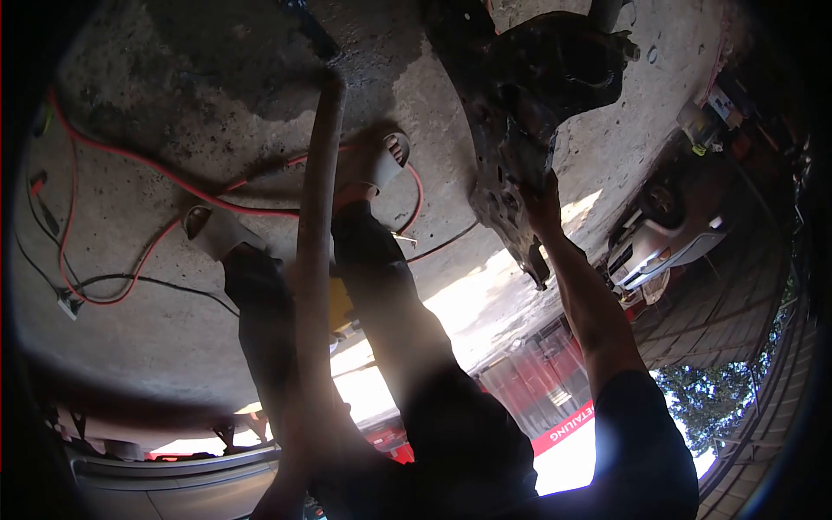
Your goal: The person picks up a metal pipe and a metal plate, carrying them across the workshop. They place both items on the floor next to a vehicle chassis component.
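Note:
My right hand grips the lower edge of a large black metal car part, which looks like a subframe with holes and lugs. A long brownish pipe runs up the middle of the view. Its lower end is in my left hand, which is dim and blurred, its fingers hardly showing. At the far end the pipe meets a dark metal piece over a dark stain on the concrete floor. Both my feet, in sandals, stand on either side of the pipe.
A red hose loops over the concrete around my feet, with black cables beside it. A silver car stands at the right. Another vehicle shows at lower left. A yellow object lies behind my legs.

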`<action>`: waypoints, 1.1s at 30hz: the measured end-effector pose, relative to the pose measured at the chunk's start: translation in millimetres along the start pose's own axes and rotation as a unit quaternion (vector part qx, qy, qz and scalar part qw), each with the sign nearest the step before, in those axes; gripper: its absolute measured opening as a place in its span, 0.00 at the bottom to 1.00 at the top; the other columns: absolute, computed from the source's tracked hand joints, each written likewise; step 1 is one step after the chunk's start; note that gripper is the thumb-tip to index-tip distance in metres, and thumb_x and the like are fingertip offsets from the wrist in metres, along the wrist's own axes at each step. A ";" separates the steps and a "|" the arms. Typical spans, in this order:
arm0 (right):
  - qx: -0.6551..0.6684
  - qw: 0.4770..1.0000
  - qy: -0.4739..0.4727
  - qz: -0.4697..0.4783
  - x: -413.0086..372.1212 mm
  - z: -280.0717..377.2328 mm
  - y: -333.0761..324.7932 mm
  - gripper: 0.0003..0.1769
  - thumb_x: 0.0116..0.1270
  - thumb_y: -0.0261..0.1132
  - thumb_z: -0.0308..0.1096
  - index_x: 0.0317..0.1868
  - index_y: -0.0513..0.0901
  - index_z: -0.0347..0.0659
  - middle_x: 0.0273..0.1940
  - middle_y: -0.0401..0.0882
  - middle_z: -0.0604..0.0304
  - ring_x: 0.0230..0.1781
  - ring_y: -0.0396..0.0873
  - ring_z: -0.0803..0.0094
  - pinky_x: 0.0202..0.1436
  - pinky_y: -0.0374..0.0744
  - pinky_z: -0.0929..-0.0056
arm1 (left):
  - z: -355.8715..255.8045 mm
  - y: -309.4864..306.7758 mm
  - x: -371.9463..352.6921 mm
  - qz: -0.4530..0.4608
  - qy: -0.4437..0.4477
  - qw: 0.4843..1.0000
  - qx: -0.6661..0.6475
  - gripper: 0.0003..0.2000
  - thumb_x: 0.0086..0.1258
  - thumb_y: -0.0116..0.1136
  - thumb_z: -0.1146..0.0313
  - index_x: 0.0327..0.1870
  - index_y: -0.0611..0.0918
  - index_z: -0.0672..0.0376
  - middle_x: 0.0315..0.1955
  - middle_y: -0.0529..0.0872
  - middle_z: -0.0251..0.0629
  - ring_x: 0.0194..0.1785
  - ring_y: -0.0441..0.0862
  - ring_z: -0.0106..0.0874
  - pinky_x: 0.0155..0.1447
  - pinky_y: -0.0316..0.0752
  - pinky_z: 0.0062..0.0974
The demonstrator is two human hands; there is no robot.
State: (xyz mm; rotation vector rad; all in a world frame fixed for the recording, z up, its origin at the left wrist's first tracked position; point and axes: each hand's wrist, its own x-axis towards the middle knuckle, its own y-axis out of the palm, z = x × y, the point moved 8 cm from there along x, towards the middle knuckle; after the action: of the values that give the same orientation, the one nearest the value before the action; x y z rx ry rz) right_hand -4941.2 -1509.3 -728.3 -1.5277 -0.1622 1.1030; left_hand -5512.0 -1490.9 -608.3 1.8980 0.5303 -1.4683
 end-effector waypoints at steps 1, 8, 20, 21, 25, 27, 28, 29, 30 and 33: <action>-0.002 1.000 -0.010 0.000 0.3 6.5 -1.5 0.49 0.62 0.75 0.48 0.73 0.60 0.29 0.65 0.69 0.36 0.67 0.69 0.43 0.68 0.71 0.54 | 0.6 -0.9 1.0 -0.002 -0.002 1.000 -0.005 0.39 0.60 0.71 0.72 0.71 0.62 0.63 0.45 0.82 0.48 0.41 0.85 0.34 0.43 0.83 0.31; -0.112 0.993 -0.016 -0.038 1.1 14.0 -17.8 0.49 0.58 0.77 0.48 0.72 0.65 0.31 0.56 0.74 0.38 0.55 0.72 0.43 0.60 0.74 0.50 | -9.0 -12.1 -0.6 -0.026 -0.004 1.000 -0.014 0.41 0.58 0.71 0.73 0.72 0.61 0.63 0.49 0.80 0.48 0.47 0.84 0.36 0.48 0.82 0.32; 0.017 0.999 0.030 -0.029 66.4 -50.8 -61.6 0.50 0.47 0.83 0.52 0.69 0.74 0.41 0.56 0.84 0.50 0.57 0.82 0.55 0.60 0.78 0.59 | -67.8 -19.6 -27.3 -0.099 -0.011 0.994 0.048 0.45 0.56 0.73 0.74 0.75 0.59 0.63 0.57 0.77 0.49 0.58 0.80 0.39 0.58 0.79 0.34; 0.103 0.992 0.078 -0.013 75.5 -75.6 -58.1 0.49 0.46 0.83 0.52 0.67 0.76 0.41 0.58 0.83 0.50 0.60 0.81 0.56 0.62 0.77 0.61 | -70.3 -18.6 -28.1 -0.093 -0.045 0.991 0.083 0.46 0.55 0.73 0.74 0.75 0.58 0.62 0.59 0.76 0.49 0.59 0.79 0.40 0.60 0.78 0.34; 0.095 0.992 0.079 -0.003 140.4 -125.0 -61.1 0.47 0.48 0.82 0.55 0.66 0.77 0.41 0.58 0.84 0.49 0.62 0.81 0.56 0.65 0.76 0.62 | -75.9 -20.6 -28.5 -0.102 -0.095 0.971 0.193 0.48 0.54 0.74 0.73 0.76 0.56 0.62 0.64 0.72 0.51 0.65 0.75 0.43 0.66 0.74 0.37; 0.038 0.997 0.046 0.054 176.8 -137.3 -59.8 0.48 0.47 0.81 0.60 0.64 0.79 0.39 0.60 0.82 0.46 0.62 0.80 0.53 0.66 0.75 0.60 | -78.7 -18.4 -26.6 -0.118 -0.057 0.958 0.255 0.49 0.54 0.74 0.73 0.76 0.55 0.62 0.65 0.70 0.52 0.67 0.73 0.45 0.68 0.72 0.38; 0.016 0.997 0.064 0.041 189.2 -138.1 -70.1 0.49 0.47 0.80 0.61 0.64 0.78 0.38 0.60 0.81 0.45 0.63 0.80 0.52 0.66 0.75 0.59 | -80.1 -15.9 -27.8 -0.125 -0.031 0.947 0.294 0.49 0.53 0.74 0.73 0.76 0.55 0.62 0.66 0.70 0.53 0.68 0.72 0.45 0.69 0.71 0.39; -0.009 0.996 0.085 0.032 196.7 -143.8 -77.2 0.50 0.47 0.80 0.63 0.64 0.78 0.36 0.61 0.81 0.43 0.63 0.79 0.51 0.66 0.75 0.59 | -83.8 -11.9 -27.2 -0.126 -0.008 0.935 0.332 0.50 0.53 0.74 0.74 0.76 0.55 0.62 0.66 0.69 0.54 0.69 0.72 0.46 0.70 0.70 0.40; 0.012 0.998 0.059 0.018 206.4 -149.6 -78.5 0.51 0.47 0.79 0.64 0.64 0.78 0.35 0.60 0.81 0.42 0.63 0.79 0.51 0.66 0.75 0.59 | -84.2 -6.0 -29.3 -0.119 -0.025 0.932 0.340 0.50 0.53 0.74 0.74 0.76 0.54 0.63 0.66 0.69 0.54 0.69 0.71 0.47 0.71 0.70 0.40; 0.020 0.996 0.064 0.057 225.4 -155.4 -83.3 0.53 0.45 0.80 0.64 0.63 0.78 0.33 0.61 0.80 0.41 0.63 0.79 0.52 0.67 0.75 0.59 | -105.5 7.3 -15.5 -0.124 -0.043 0.928 0.350 0.50 0.52 0.74 0.76 0.76 0.55 0.63 0.66 0.69 0.54 0.70 0.70 0.47 0.71 0.69 0.41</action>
State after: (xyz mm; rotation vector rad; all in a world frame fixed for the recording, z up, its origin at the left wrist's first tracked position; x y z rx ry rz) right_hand -4671.4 -1447.4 -800.8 -1.5816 0.0346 1.0881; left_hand -5439.5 -1419.0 -576.7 2.3388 0.2136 -2.0998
